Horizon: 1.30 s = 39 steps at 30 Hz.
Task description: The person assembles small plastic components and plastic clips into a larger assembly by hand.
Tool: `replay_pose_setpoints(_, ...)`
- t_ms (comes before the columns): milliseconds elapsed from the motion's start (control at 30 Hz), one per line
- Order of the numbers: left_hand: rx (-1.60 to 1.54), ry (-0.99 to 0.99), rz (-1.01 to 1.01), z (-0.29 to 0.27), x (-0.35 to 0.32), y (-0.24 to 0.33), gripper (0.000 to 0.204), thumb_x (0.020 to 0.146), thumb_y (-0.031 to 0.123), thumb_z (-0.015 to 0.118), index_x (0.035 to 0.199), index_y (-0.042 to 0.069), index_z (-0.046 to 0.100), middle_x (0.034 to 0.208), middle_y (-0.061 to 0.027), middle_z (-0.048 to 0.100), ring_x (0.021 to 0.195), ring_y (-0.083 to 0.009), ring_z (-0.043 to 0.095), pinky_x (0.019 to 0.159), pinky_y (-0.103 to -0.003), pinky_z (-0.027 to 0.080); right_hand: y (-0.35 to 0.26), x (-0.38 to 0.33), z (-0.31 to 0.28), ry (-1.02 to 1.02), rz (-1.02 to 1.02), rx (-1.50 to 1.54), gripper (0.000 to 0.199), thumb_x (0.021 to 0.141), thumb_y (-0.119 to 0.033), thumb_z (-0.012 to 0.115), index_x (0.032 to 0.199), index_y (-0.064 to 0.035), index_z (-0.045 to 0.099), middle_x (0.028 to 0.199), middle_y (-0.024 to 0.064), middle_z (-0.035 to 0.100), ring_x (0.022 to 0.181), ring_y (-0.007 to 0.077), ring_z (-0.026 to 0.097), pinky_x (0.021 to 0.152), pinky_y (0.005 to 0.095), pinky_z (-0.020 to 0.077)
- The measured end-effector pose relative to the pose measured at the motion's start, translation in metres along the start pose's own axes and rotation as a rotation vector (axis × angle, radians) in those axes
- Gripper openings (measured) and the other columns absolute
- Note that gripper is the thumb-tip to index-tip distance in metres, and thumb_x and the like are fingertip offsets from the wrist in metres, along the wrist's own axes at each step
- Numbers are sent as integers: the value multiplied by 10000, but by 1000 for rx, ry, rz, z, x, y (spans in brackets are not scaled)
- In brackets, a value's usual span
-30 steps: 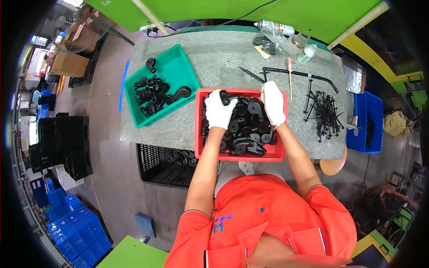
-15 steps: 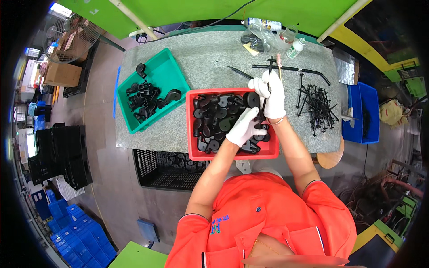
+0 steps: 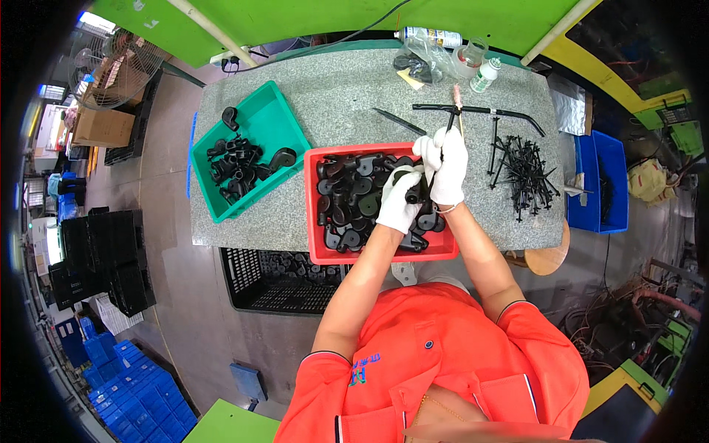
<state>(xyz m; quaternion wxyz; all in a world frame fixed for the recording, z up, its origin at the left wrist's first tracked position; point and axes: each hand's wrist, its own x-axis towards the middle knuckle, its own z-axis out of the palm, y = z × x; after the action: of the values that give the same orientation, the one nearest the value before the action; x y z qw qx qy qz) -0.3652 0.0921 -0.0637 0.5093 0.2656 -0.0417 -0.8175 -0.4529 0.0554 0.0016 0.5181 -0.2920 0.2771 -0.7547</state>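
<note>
Both hands wear white gloves and meet above the right side of a red bin [image 3: 314,247]. Black plastic parts [image 3: 361,186] with round disc-like ends fill this bin. My left hand [image 3: 397,205] is closed around a black rounded plastic part [image 3: 412,190]. Beside it, my right hand [image 3: 449,168] grips a thin black rod [image 3: 450,120], whose upper end sticks out past the fingers. The rod's lower end comes close to the black part; whether they touch is hidden by the gloves.
On the left stands a green bin [image 3: 283,111] with more black parts. Thin black flanged rods [image 3: 523,177] lie heaped at the right. Behind my hands are a long black bar [image 3: 517,118], a pointed black tool [image 3: 399,121], a small bottle [image 3: 485,75] and a spray can [image 3: 430,37].
My left hand has closed on a black part and come up against my right hand. My right hand, with the rod, has shifted slightly down toward me.
</note>
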Motion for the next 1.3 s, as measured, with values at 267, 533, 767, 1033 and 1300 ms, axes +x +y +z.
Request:
replay_pose_setpoints(267,106,190,230,19,2,0,257,736,-133,578,881,76,543,899,-66,607,792,-193,606,728,-303,522,-2,-11,-5,102,-110,-327,252,982,-241,403,776,-97,422,541,-32,335,464,85,295,502,260,309)
replay_pose_setpoints(533,1544,-142,1199,25,-23,6,302,667,-94,610,922,37,514,1054,-157,506,929,-323,550,806,-369,460,-6,-11,-70,170,-492,-1658,127,873,-112,455,808,-23,519,764,176,507,664,347,516,569,426,420)
replay_pose_setpoints(767,1880,-24,804,36,-7,13,419,606,10,746,954,80,524,1105,-147,493,1013,-354,510,859,-418,450,-115,11,-205,394,-351,-2100,269,934,-293,442,821,-85,570,691,161,605,632,337,588,590,453,442)
replay_pose_setpoints(1033,2414,-19,458,22,0,1,463,612,295,757,975,82,564,1045,-161,520,982,-351,503,773,-455,455,-152,23,-228,15,386,-2202,389,868,-357,510,1069,-52,643,1047,193,632,997,360,585,866,437,453)
replay_pose_setpoints(1300,2245,-33,597,16,-27,1,775,628,471,752,1247,82,499,1328,-217,409,1252,-381,349,974,-495,322,-109,34,-131,-175,-332,-2177,132,870,-205,573,882,-80,615,884,117,598,830,319,565,730,421,459)
